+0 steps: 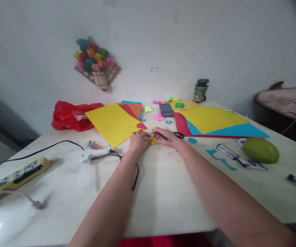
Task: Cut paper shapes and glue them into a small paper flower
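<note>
My right hand (pixel 167 138) is closed around a dark pen (pixel 162 136), low over the table. Under its fingertips lies a small yellow paper piece (pixel 153 141). My left hand (pixel 139 141) rests at the left of that piece, its fingers bent in and pinching the edge. Just behind the left hand spreads a large yellow sheet (pixel 114 121) with outlines on it. The black handle of a pair of scissors (pixel 179 134) shows beside my right hand; the rest is partly hidden. A blue paper circle (pixel 192 140) lies to the right.
A white glue gun (pixel 93 152) with its cord and a power strip (pixel 19 176) lie left. A red plastic bag (pixel 73 116) is behind. At right are coloured sheets (pixel 214 118), blue scraps (pixel 221 159), glue tubes (pixel 227 151) and a green fruit (pixel 261 150).
</note>
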The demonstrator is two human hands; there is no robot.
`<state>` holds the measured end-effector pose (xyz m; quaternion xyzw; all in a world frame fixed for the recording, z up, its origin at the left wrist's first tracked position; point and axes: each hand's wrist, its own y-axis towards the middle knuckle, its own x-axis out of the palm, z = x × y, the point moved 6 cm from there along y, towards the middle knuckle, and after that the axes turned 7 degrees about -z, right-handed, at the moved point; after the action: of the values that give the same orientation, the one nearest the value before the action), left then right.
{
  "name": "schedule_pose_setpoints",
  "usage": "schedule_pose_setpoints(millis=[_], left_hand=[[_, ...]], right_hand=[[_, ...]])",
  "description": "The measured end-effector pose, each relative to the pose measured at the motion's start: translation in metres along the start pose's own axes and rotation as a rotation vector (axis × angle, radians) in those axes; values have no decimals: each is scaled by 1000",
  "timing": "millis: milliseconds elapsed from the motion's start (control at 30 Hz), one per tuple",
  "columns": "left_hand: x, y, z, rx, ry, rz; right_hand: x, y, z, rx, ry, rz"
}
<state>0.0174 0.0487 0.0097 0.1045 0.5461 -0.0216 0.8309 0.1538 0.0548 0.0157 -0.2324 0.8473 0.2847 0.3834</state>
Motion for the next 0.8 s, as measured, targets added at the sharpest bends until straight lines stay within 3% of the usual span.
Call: schedule_pose_setpoints(millis=[267, 800], left_hand=[[-1, -2, -1, -9, -13, -3], [0, 0, -1, -13, -18, -8]], right_hand=[[2, 0, 7, -33, 104, -52], [1, 0, 4, 2, 48, -55]])
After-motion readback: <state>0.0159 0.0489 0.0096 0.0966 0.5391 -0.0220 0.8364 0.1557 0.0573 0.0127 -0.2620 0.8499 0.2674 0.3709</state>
